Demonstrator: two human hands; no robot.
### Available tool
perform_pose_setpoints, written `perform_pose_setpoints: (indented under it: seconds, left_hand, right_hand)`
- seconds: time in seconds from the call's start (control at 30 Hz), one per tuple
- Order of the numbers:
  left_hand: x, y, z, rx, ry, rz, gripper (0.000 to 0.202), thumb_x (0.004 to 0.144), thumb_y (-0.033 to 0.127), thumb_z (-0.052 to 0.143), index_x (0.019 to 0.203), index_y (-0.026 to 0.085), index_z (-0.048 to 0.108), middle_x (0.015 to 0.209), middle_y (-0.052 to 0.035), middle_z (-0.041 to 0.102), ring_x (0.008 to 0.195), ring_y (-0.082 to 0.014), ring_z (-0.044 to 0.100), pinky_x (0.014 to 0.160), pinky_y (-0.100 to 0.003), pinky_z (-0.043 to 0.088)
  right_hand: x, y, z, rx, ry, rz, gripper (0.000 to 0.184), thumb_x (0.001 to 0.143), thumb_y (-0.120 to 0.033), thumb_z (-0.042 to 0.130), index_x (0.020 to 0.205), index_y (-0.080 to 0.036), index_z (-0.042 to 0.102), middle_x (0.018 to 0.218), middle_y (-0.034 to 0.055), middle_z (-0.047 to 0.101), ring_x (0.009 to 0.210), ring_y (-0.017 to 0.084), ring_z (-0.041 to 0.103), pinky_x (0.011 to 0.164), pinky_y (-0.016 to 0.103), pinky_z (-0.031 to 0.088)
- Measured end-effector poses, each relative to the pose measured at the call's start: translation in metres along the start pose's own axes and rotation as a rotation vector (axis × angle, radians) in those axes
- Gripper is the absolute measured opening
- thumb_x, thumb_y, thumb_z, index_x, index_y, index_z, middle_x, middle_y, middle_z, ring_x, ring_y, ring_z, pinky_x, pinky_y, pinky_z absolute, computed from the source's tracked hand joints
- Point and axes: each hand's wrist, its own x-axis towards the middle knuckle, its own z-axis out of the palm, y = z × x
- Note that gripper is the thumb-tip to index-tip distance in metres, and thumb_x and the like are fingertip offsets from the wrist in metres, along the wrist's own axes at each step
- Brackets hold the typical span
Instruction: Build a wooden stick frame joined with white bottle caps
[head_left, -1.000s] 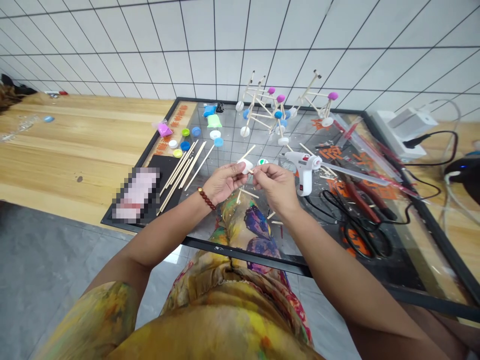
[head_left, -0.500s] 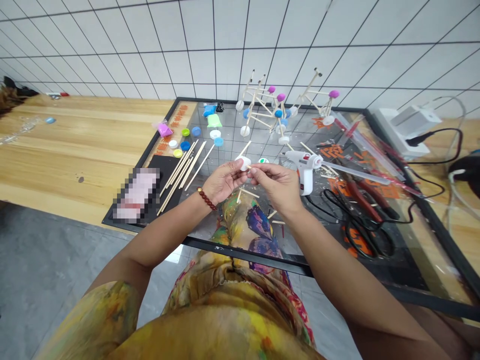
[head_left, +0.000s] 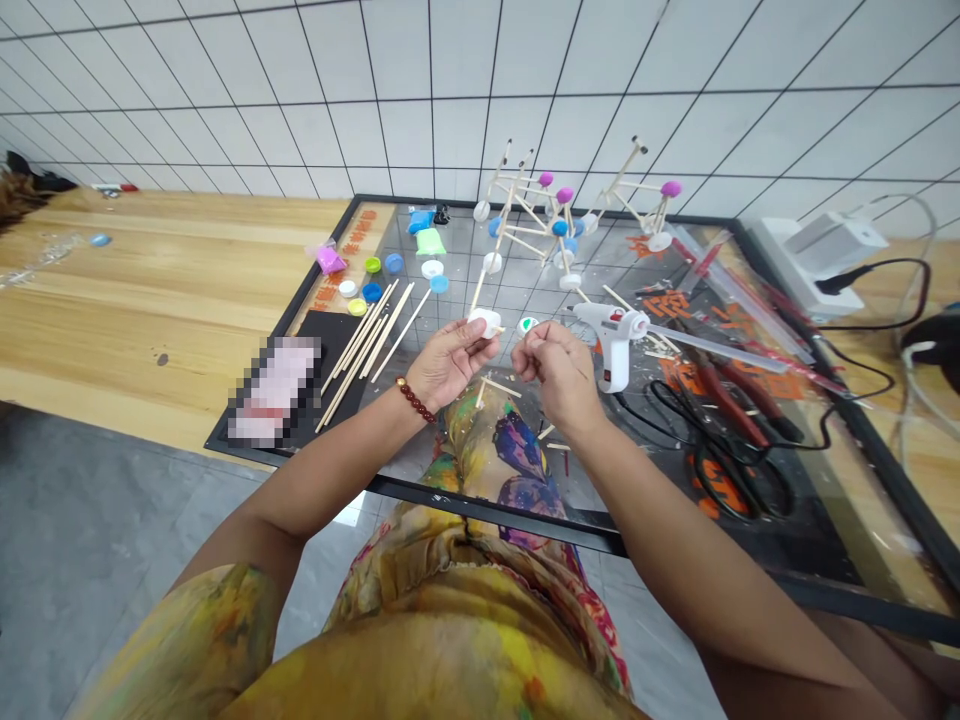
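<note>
The person's left hand (head_left: 450, 365) is raised over a black-framed glass panel (head_left: 487, 517), its fingers (head_left: 472, 340) pinched closed on a small white clay lump (head_left: 486, 322), which sits just past the fingertips near the middle of the frame. A thin wooden stick (head_left: 478, 285) rises from behind the lump, though it is hard to tell whether the two are joined. The right hand (head_left: 559, 372) is close beside it, with its fingers (head_left: 525, 352) drawn together in a tight pinch just apart from the lump; whether they grip anything tiny cannot be told. A dark beaded bracelet (head_left: 415, 400) circles the left wrist. Short stick pieces (head_left: 491, 385) lie on the glass below the hands, above the patterned clothing (head_left: 480, 590) on the person's lap. To the right stand a white glue gun (head_left: 611, 335), then red-handled pliers (head_left: 724, 400) and black-handled scissors (head_left: 739, 470). Toward the upper middle, finished stick models (head_left: 525, 215) carry white, blue and purple pieces. On the left of the panel, long wooden sticks (head_left: 360, 355) lie on a black sheet (head_left: 337, 335) beside colored bottle caps (head_left: 371, 292), with a pixelated pink patch (head_left: 274, 390) at its lower left. The wooden desk (head_left: 165, 300) extends to the left.
</note>
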Motion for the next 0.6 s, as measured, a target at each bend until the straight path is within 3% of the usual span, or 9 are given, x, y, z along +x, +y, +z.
perform_pose_setpoints:
  seconds: [0.13,0.27,0.4,0.6]
  left_hand:
    - [-0.0020,0.0009,0.0014,-0.011,0.006,0.017,0.009,0.088,0.010,0.074,0.083,0.013,0.068,0.076,-0.0010,0.073,0.070,-0.0081,0.070,0.074,-0.019,0.057]
    - [-0.0022,-0.0001,-0.0003,0.016,0.012,0.005,0.018,0.083,0.017,0.082,0.088,0.016,0.065,0.075,0.0006,0.073,0.070,-0.0102,0.071,0.080,-0.024,0.058]
    - [-0.0011,-0.0018,-0.0023,0.057,-0.028,0.037,0.026,0.080,0.015,0.085,0.086,0.017,0.060,0.076,0.0023,0.072,0.070,-0.0106,0.071,0.083,-0.027,0.057]
    - [0.0004,-0.0006,-0.0061,0.142,-0.121,0.041,0.029,0.078,0.018,0.087,0.082,0.018,0.058,0.073,0.0030,0.069,0.065,-0.0096,0.066,0.077,-0.027,0.053]
  right_hand:
    - [-0.0034,-0.0024,-0.0008,-0.171,-0.067,-0.058,0.047,0.094,-0.054,0.059,0.060,-0.023,0.053,0.056,-0.0012,0.056,0.056,0.013,0.048,0.059,0.031,0.041]
    - [-0.0039,-0.0030,0.0046,-0.086,-0.044,-0.051,0.045,0.086,-0.067,0.070,0.080,-0.022,0.068,0.069,0.0002,0.068,0.056,0.013,0.055,0.058,0.030,0.048]
    - [-0.0031,-0.0018,0.0064,-0.021,-0.018,-0.071,0.042,0.081,-0.064,0.078,0.087,-0.023,0.073,0.074,0.0012,0.072,0.057,0.013,0.059,0.059,0.031,0.054]
    - [-0.0020,-0.0061,0.0004,0.030,-0.102,-0.029,0.037,0.079,-0.062,0.081,0.087,-0.026,0.077,0.076,0.0022,0.074,0.060,0.016,0.063,0.063,0.035,0.059]
